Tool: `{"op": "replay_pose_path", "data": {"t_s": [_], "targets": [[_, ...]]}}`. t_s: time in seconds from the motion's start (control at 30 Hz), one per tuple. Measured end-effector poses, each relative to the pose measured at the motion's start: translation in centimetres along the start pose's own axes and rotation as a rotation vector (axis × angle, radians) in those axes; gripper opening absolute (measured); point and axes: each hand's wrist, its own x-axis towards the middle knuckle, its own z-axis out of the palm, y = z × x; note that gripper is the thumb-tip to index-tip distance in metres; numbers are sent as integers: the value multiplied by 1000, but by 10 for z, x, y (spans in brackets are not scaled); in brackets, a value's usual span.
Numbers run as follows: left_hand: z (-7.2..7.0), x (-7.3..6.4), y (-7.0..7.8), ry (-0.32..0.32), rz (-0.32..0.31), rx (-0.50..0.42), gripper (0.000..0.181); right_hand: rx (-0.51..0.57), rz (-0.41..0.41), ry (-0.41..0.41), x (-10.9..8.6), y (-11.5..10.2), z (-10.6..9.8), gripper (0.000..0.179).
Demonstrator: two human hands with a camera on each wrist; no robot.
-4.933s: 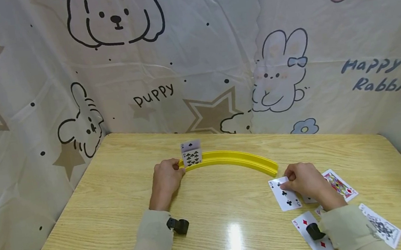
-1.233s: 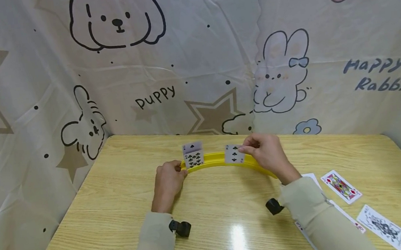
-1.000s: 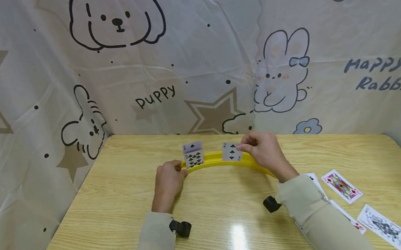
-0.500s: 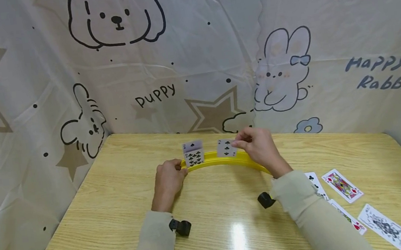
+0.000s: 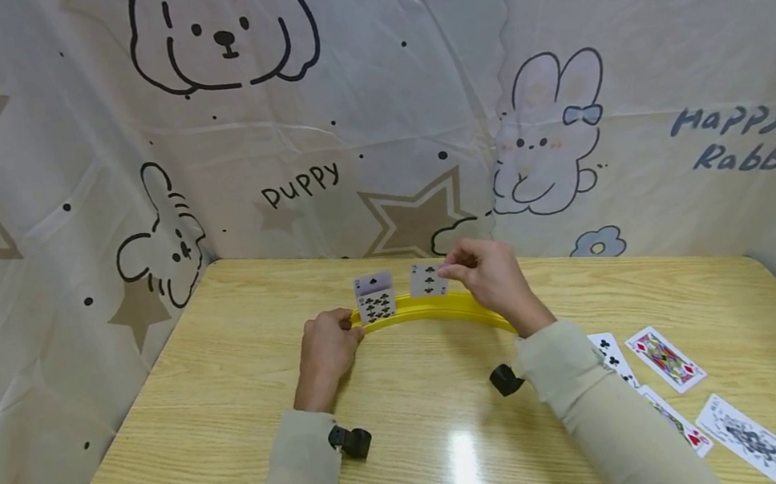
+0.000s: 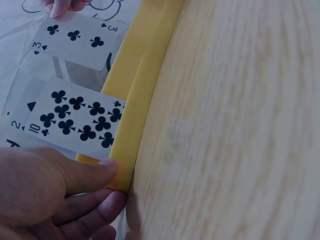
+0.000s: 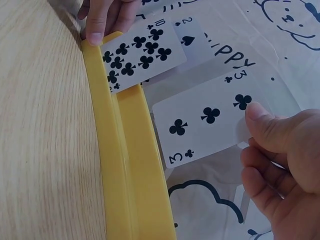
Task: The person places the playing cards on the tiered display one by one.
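My left hand [image 5: 327, 354] grips the left end of a curved yellow playing card holder [image 5: 443, 309], thumb on its front edge in the left wrist view. Two playing cards stand in the slots near that end: the ten of clubs [image 5: 377, 308] in front and the two of spades [image 5: 372, 280] behind, rising higher. Between thumb and fingers, my right hand [image 5: 493, 281] pinches the three of clubs [image 7: 202, 120] by its upper right edge. That card faces me, to the right of the standing pair and overlapping the holder's back edge in the head view.
Face-up cards lie on the wooden table at the right: a diamonds court card [image 5: 666, 359], a black-and-white joker-like card [image 5: 746, 436], a clubs card [image 5: 613, 360] and a red-suited court card [image 5: 681, 425]. The right sleeve partly covers some. A printed cloth [image 5: 372, 115] hangs behind.
My right hand has lifted the three of clubs off the table and carried it left to the holder. Over the last second it moves further left and up. My left hand stays put.
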Motion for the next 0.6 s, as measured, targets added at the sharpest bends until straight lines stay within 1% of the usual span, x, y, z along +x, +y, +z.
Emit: {"op": "replay_pose_path", "data": {"t_s": [0.1, 0.37, 0.6], "targets": [[0, 0, 0, 5, 5, 4, 39, 2, -5, 4, 1, -1, 1, 14], [0, 0, 0, 9, 12, 10, 39, 9, -51, 10, 5, 1, 5, 13], [0, 0, -1, 8, 16, 15, 39, -7, -39, 5, 6, 1, 6, 14]]}}
